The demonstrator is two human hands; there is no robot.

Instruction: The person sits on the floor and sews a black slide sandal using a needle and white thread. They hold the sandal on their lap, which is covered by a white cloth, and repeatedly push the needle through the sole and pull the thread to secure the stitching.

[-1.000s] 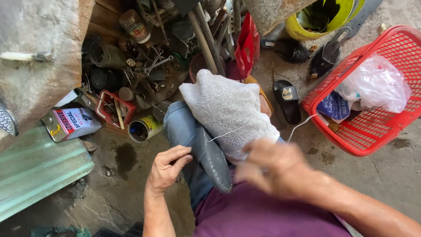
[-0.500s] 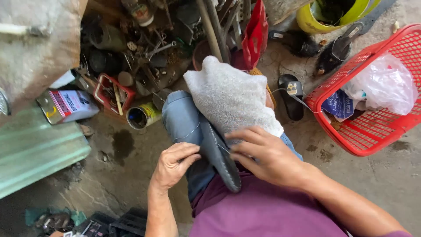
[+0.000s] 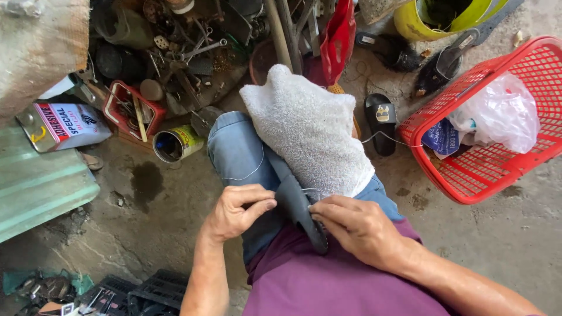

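A dark grey shoe [image 3: 295, 199] lies sole-edge up across my lap, on my jeans-clad knee [image 3: 237, 152]. A whitish towel [image 3: 307, 131] covers the thigh beside it. My left hand [image 3: 237, 210] pinches a thin white thread [image 3: 249, 174] next to the shoe's left side, fingers closed. My right hand [image 3: 357, 225] presses on the shoe's edge from the right, fingertips at the seam where the thread enters. Any needle is too small to make out.
A red plastic basket [image 3: 468, 175] with a white bag [image 3: 497, 117] stands at the right. An open tin can [image 3: 175, 143], a flat adhesive tin [image 3: 61, 123], a red tool tray [image 3: 132, 108] and scrap metal lie ahead. A black sandal [image 3: 380, 120] rests on the concrete.
My right hand came down from a raised pull onto the shoe's edge. My left hand shifted up against the shoe and pinched the thread. The view drifted slightly.
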